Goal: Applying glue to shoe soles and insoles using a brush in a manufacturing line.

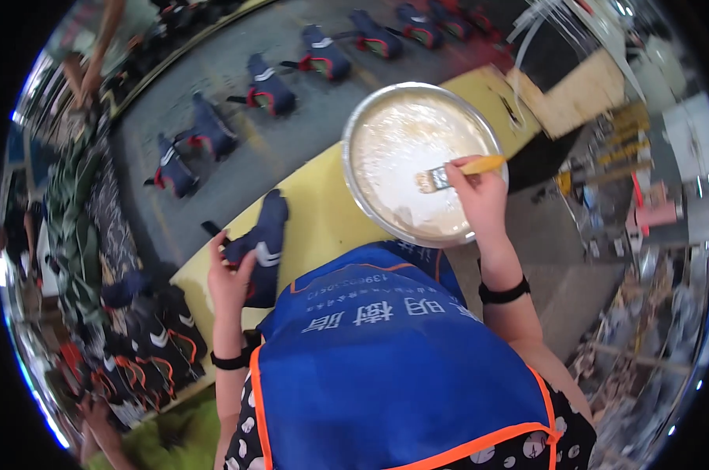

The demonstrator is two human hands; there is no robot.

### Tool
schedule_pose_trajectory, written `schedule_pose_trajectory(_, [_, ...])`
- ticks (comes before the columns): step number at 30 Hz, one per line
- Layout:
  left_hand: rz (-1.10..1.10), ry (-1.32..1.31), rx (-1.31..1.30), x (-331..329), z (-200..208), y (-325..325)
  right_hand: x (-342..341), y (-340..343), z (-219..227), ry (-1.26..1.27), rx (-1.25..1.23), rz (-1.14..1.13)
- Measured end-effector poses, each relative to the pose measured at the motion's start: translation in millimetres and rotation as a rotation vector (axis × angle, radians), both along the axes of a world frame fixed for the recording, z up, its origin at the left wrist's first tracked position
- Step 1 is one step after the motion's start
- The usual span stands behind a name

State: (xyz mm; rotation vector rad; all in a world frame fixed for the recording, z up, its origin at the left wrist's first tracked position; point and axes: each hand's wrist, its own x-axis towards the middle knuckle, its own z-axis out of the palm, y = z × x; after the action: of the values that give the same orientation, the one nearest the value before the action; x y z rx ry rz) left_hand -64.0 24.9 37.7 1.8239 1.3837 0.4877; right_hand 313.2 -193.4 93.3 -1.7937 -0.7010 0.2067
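Note:
My right hand [478, 202] pinches the yellow handle of a flat brush [440, 179]. The bristles point left, above thick white liquid inside a round metal basin [357, 188]. A navy shoe upper [270, 235] with a pale chevron and red trim lies on the yellow board [315, 200], left of the basin. My left hand [230, 283] has its thumb and fingers around the near left edge of this upper. Part of the upper's lower end is hidden by that hand.
Several similar shoe uppers [270, 90] stand in a row along the grey belt [291, 145] beyond the board. More dark uppers [162, 337] are piled at left. Another person's arm [96, 66] shows far left, another's hand [99, 415] lower left. Plywood [585, 98] lies beyond the basin, right.

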Motion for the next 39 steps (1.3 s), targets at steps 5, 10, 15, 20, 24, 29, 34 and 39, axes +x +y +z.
schedule_pose_trajectory(5, [-0.111,0.348,0.175,0.4,-10.8,-13.9,6.4,-8.1,-15.8,-0.211,-0.181,-0.024])
schedule_pose_trajectory(10, [-0.111,0.407,0.131,19.5,-5.1,-19.5,6.5,-1.9,-8.0,-0.281,-0.323,0.023])
schedule_pose_trajectory(15, [-0.064,-0.536,-0.756,26.1,41.6,-11.6,-0.2,2.3,43.6,-0.168,0.077,0.024])
schedule_pose_trajectory(20, [-0.413,-0.505,-0.835,73.2,106.0,-17.2,10.8,-6.9,4.4,-0.222,-0.16,-0.025])
schedule_pose_trajectory(24, [-0.538,-0.38,-0.856,101.6,113.9,-12.1,-4.1,-9.7,37.2,-0.373,0.072,0.036])
schedule_pose_trajectory(29, [-0.711,-0.247,-0.935,130.6,120.0,-14.3,-34.6,-6.2,78.4,-0.569,0.116,0.33])
schedule_pose_trajectory(34, [-0.716,-0.259,-0.96,135.2,123.6,-20.0,-38.8,1.7,67.7,-0.608,0.12,0.441])
schedule_pose_trajectory(39, [-0.635,-0.376,-1.045,116.7,115.0,-17.7,-14.3,5.3,45.8,-0.573,0.044,0.3])
